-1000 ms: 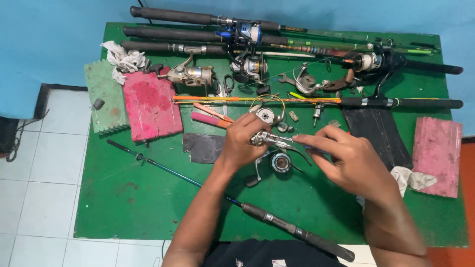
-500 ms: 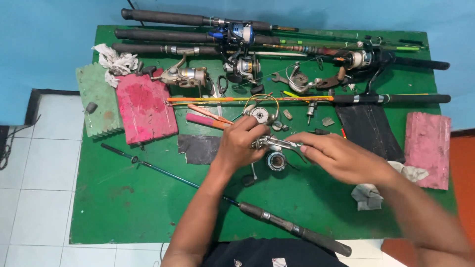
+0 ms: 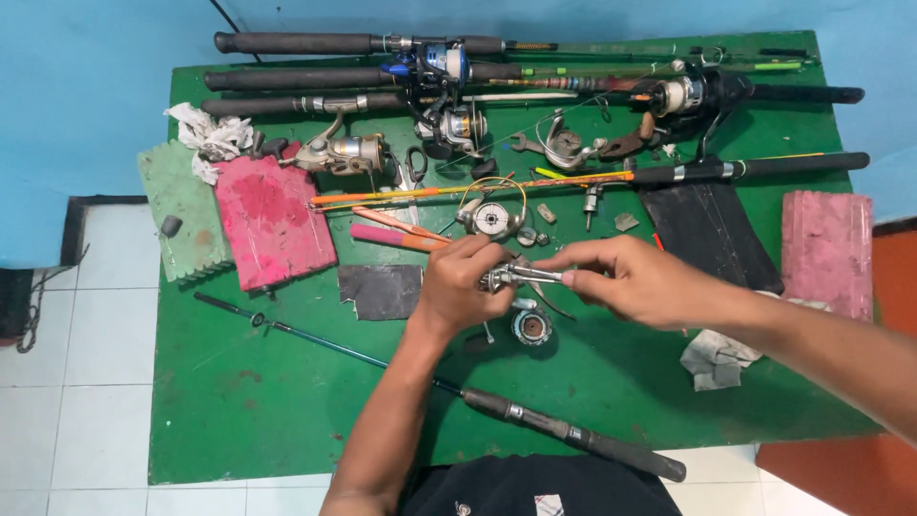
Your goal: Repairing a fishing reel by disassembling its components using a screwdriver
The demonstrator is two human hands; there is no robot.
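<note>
- Green tabletop (image 3: 287,420) stands against a blue wall (image 3: 86,96), with white floor tiles (image 3: 76,382) to your left.
- Your left hand (image 3: 463,287) reaches up from below, its fingers closed around a small silver reel part (image 3: 506,278) held just above the middle of the tabletop.
- Your right hand (image 3: 630,280) comes in from the right, thumb and forefinger pinched on the same reel part's right end, the other fingers curled loosely.
- Just beneath the hands lies a round spool (image 3: 531,326); just beyond them sits a round reel body (image 3: 492,220) and orange-handled pliers (image 3: 396,229).
- A dark fishing rod (image 3: 535,420) lies diagonally under your left forearm.
- Several rods with reels (image 3: 449,67) lie along the far edge.
- A pink foam block (image 3: 272,225) and a green one (image 3: 177,220) lie at left, another pink block (image 3: 826,250) at right, a crumpled rag (image 3: 712,358) near your right wrist.
</note>
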